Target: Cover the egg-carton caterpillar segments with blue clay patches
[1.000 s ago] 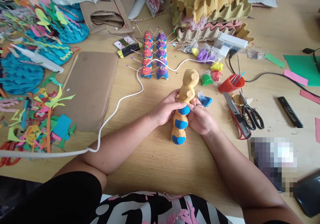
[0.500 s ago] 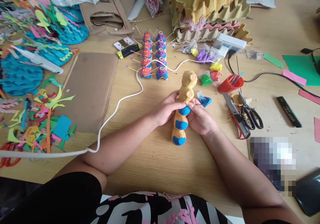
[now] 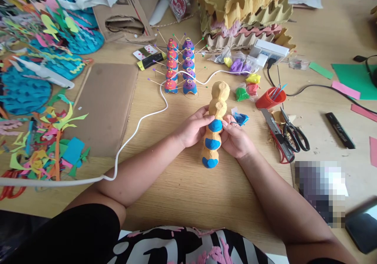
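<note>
Between my hands is a strip of egg carton cups [image 3: 219, 107], painted yellow-orange, held lengthwise above the table. Its three nearer cups carry blue clay patches [image 3: 212, 143]; the two farther ones are plain. My left hand [image 3: 193, 128] grips the strip's left side, thumb beside the topmost blue patch. On the right side, my right hand [image 3: 237, 138] holds it with thumb and fingers near that same patch. Just beyond the right fingers lies a bag of blue clay [image 3: 240, 118]. Two rows of painted caterpillars [image 3: 180, 65] with pin antennae stand farther back.
A white cable [image 3: 141, 119] crosses the table and my left forearm. Scissors [image 3: 296, 134], a box cutter [image 3: 277, 134] and a red cup [image 3: 271, 98] lie to the right. Paper scraps [image 3: 47, 146] and cardboard [image 3: 103, 107] are left; egg trays [image 3: 247, 16] are stacked behind.
The egg carton strip has turned slightly in my hands, showing more of its upper faces. My left thumb has shifted a little left off the strip's middle.
</note>
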